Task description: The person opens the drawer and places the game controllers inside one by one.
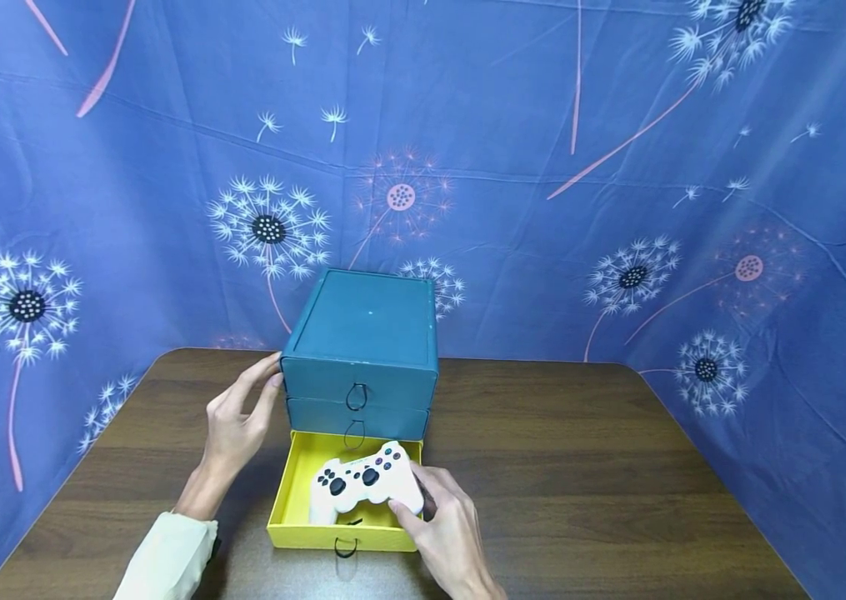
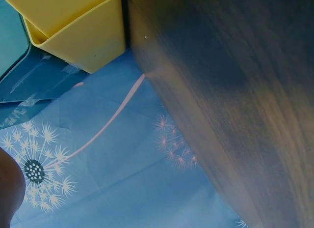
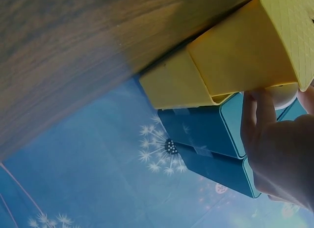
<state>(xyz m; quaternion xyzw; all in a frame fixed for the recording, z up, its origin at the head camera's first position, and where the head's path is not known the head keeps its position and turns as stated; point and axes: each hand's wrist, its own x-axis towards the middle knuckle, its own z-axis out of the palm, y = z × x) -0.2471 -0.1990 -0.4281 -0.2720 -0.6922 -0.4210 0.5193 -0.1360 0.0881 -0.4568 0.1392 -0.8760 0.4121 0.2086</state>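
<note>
A white game controller lies tilted in the pulled-out yellow drawer, its right side higher, over the drawer's right wall. My right hand grips the controller's right handle, thumb in front and fingers behind. In the right wrist view only a small piece of the controller shows between the fingers. My left hand rests its fingertips on the left side of the blue drawer box, holding nothing. Barely any of that hand enters the left wrist view, just a dark edge at lower left.
Two blue drawers with black ring pulls sit stacked above the yellow one, both pushed in. The yellow drawer's front carries a black ring. Brown wooden table extends around it; a blue dandelion-print cloth hangs behind.
</note>
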